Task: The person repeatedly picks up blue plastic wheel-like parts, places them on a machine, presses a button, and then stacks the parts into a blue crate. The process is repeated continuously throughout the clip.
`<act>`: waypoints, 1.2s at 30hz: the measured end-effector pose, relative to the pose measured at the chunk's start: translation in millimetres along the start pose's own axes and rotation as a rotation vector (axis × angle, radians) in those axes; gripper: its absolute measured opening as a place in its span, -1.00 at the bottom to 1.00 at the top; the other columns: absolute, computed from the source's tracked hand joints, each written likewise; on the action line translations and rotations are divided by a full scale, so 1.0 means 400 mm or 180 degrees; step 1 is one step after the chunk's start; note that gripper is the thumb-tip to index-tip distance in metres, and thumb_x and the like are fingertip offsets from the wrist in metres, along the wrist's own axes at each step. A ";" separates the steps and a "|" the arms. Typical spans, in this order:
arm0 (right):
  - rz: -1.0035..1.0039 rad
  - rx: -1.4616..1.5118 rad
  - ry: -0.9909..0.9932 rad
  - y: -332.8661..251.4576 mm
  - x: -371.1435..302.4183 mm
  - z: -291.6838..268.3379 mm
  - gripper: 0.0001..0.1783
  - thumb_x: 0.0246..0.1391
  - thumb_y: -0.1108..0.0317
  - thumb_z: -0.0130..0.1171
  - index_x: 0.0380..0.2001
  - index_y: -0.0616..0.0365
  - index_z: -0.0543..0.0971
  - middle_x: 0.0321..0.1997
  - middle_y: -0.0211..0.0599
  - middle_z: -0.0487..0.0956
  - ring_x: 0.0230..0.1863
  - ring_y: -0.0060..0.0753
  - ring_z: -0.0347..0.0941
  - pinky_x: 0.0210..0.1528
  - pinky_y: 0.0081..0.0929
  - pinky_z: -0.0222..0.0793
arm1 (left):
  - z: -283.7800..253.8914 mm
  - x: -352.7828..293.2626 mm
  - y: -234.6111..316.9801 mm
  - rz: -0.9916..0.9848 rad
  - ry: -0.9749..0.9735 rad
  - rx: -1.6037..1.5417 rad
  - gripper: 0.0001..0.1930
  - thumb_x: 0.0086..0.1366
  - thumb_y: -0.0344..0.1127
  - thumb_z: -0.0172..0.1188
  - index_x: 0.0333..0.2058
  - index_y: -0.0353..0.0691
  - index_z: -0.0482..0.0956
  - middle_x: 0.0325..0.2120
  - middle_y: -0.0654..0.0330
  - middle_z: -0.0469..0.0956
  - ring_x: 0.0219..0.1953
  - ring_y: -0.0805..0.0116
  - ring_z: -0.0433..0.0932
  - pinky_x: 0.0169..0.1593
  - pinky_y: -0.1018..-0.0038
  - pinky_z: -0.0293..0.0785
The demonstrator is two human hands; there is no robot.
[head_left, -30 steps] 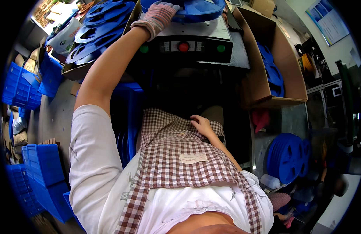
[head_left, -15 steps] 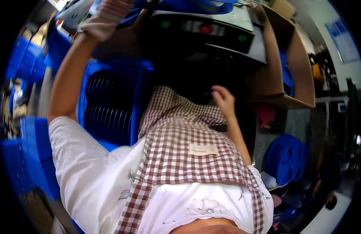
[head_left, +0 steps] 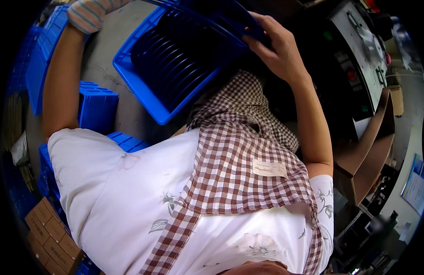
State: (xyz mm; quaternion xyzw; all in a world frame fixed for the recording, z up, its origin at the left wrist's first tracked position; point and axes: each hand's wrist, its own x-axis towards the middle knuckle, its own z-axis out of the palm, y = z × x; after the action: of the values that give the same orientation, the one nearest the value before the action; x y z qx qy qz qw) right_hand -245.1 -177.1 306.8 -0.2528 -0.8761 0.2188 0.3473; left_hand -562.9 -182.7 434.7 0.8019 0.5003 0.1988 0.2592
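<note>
My right hand [head_left: 280, 48], bare, grips the right edge of a dark blue plastic reel [head_left: 216, 23], with the thumb below and the fingers on top. At the upper left, my left hand [head_left: 93, 14] wears a striped knit glove. Its fingers reach to the reel's far left rim, where the picture's top edge cuts them off. The reel is tilted over a blue crate [head_left: 150, 103]. Inside the crate several dark discs [head_left: 173, 64] stand on edge in a row; the reel covers part of them.
Blue crates [head_left: 98, 105] stand on the floor to the left, with brown cartons [head_left: 51, 233] lower down. On the right are a black machine [head_left: 347, 68] with a red button and a cardboard box [head_left: 365, 169] with raised flaps.
My body has turned left, so the machine now appears farther right. My right hand has risen from beside the apron and taken hold of the reel, which is now above the crate.
</note>
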 end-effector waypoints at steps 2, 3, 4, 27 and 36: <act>0.0228 0.0395 -0.0096 0.041 0.011 0.047 -0.57 0.15 0.36 0.21 0.11 0.02 0.50 -0.12 -0.26 0.62 -0.12 -0.41 0.56 -0.13 -0.59 0.48 | 0.004 -0.023 -0.033 0.0147 0.0085 -0.0088 -0.71 0.12 -0.70 0.10 -0.17 -0.34 0.59 -0.33 0.25 0.60 -0.22 0.49 0.55 -0.10 0.55 0.51; 0.0484 0.0613 -0.0001 0.058 0.014 0.048 -0.60 0.16 0.37 0.20 0.09 0.05 0.51 -0.14 -0.28 0.63 -0.14 -0.46 0.56 -0.14 -0.62 0.48 | 0.004 -0.016 -0.060 0.0282 0.0109 -0.0150 -0.72 0.14 -0.69 0.10 -0.17 -0.34 0.60 -0.33 0.25 0.59 -0.22 0.49 0.55 -0.10 0.55 0.51; 0.0746 0.0830 0.0103 0.077 0.014 0.040 -0.63 0.17 0.38 0.18 0.06 0.08 0.53 -0.17 -0.31 0.64 -0.16 -0.50 0.56 -0.14 -0.65 0.48 | 0.010 -0.003 -0.094 0.0662 0.0143 -0.0229 -0.73 0.19 -0.66 0.10 -0.14 -0.33 0.57 -0.32 0.27 0.60 -0.22 0.49 0.55 -0.10 0.54 0.51; 0.0227 0.1591 0.1038 -0.173 0.017 -0.250 -0.77 0.17 0.52 0.17 -0.10 0.27 0.61 -0.35 -0.43 0.61 -0.35 -0.66 0.55 -0.28 -0.70 0.45 | 0.279 0.014 -0.457 -0.3191 0.2461 0.1483 -0.26 0.22 0.10 0.15 0.26 -0.15 0.16 0.19 0.07 0.30 0.27 0.13 0.24 0.29 0.15 0.15; -0.1088 0.0240 -0.0516 -0.294 0.329 -0.123 -0.74 0.15 0.52 0.13 -0.10 0.11 0.65 -0.18 -0.29 0.67 -0.13 -0.46 0.59 -0.05 -0.56 0.50 | 0.427 -0.090 -0.370 -0.2900 0.2327 0.1725 -0.52 0.21 -0.09 0.21 0.07 -0.10 0.40 -0.02 0.11 0.45 0.15 0.15 0.36 0.23 0.20 0.21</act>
State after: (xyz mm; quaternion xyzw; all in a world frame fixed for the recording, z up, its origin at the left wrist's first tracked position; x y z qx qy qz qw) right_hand -326.9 -179.9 470.5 -0.0687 -0.9226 0.2089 0.3170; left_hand -582.7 -198.2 207.2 0.4266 0.8792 0.1959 -0.0814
